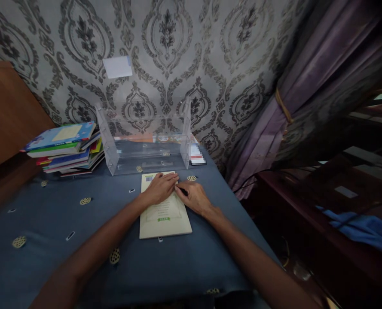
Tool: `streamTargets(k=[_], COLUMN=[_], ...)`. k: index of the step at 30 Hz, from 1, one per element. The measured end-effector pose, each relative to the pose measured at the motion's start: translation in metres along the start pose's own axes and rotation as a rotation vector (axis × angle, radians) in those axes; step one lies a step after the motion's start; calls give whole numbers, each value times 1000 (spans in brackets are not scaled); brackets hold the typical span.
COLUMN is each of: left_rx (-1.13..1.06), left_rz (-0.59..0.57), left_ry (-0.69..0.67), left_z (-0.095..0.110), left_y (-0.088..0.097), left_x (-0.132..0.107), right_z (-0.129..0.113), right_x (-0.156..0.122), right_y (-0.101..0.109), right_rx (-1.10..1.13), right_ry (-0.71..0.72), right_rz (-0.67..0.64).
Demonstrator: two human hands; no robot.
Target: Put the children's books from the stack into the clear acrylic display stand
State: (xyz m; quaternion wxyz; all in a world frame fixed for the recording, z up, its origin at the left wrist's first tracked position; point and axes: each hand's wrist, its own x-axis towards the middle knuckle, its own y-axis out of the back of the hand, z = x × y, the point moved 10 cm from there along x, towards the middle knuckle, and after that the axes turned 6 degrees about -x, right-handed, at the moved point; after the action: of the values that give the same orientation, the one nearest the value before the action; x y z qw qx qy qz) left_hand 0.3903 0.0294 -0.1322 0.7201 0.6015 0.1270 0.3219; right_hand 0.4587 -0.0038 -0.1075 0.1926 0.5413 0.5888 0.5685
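Note:
A pale cream book [165,225] lies on the blue tablecloth, back cover up. Its barcode is at the far left corner and a small green mark near the close edge. My left hand [160,187] rests flat across the upper part of the cover, fingers stretched to the right. At the book's right edge is my right hand [195,198], fingers curled and thumb bent in, pinching that edge close to the left fingertips. A dark gap shows between its thumb and fingers. Just beyond the book stands a clear plastic rack [108,148].
A stack of books [65,148] sits left of the rack. A phone-like item with a blurred screen [197,154] lies to its right. Patterned wallpaper [168,51] rises behind. A purple curtain [274,107] and a dark red cabinet [294,214] are on the right.

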Motion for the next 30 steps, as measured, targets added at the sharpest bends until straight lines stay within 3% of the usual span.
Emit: streamTargets(k=[6,12,18,25,30], left_rx=[65,143,115,-14,-6], left_rz=[51,86,44,-18,-30], left_ry=[46,198,227,105,122], left_z=[-3,-14,-20,-23,-11], left_y=[1,7,10,18,32], left_x=[4,-5,-16,-33,-40], right_z=[1,0,-4,-40,-71], right_x=[0,1,0,-9,-17], right_y=[1,3,1,-2,-2], right_rx=[1,7,44,79,162], right_ry=[-15,-5,-27,67,216], right_rz=[4,6,-6,-4,-18])
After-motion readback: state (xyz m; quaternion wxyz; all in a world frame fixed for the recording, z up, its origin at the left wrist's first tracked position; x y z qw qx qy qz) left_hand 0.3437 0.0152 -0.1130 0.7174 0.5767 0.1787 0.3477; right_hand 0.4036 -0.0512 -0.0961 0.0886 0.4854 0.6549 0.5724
